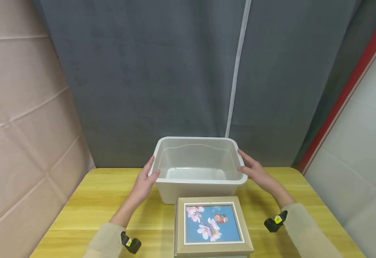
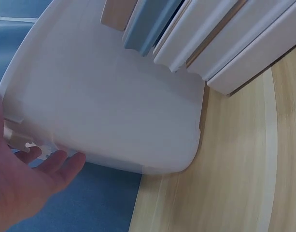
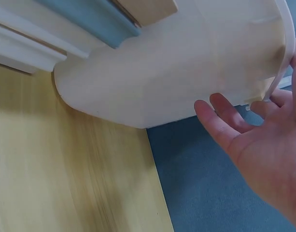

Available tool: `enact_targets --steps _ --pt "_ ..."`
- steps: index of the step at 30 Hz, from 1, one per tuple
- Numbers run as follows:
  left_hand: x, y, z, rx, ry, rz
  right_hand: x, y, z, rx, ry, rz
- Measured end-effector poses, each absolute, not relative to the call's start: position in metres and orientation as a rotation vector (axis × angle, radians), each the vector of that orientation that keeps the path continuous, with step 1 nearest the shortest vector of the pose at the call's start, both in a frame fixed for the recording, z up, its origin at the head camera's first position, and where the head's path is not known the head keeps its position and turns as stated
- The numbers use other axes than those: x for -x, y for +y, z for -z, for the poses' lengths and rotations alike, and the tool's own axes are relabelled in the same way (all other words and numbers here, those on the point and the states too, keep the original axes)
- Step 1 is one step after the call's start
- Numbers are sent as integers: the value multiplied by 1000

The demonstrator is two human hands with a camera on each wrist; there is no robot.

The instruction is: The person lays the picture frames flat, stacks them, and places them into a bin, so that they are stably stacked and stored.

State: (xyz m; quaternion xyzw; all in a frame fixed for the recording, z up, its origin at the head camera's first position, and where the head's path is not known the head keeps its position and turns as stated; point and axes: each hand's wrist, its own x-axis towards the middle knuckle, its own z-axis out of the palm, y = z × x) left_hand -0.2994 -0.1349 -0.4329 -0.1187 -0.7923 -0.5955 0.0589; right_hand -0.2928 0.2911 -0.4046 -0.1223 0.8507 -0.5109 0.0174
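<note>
A light grey plastic tub (image 1: 198, 181) stands at the far side of the wooden table, its inner floor visible. At its left end my left hand (image 1: 144, 182) grips the rim, thumb over the edge and fingers on the outside. Opposite it, my right hand (image 1: 255, 171) holds the right rim in a similar way. Just in front of the tub lies a stack of picture frames; the top picture frame (image 1: 214, 224) shows pink-white blossoms on blue. In the left wrist view, stacked frame edges (image 2: 196, 38) in white, blue and wood tones appear close to the tub wall (image 2: 109, 106).
The yellow wood-grain table (image 1: 110, 193) ends at a dark grey curtain (image 1: 142, 89) behind the tub. Pale cloth walls (image 1: 23, 125) flank the table, with a red strip (image 1: 346, 89) along the right one. Each sleeve cuff bears a small black wrist camera (image 1: 131, 243).
</note>
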Motion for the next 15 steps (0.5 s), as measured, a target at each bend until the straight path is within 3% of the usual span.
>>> enact_targets --steps 15 --pt "295 -136 432 363 -2384 1825 298 293 405 411 2582 1615"
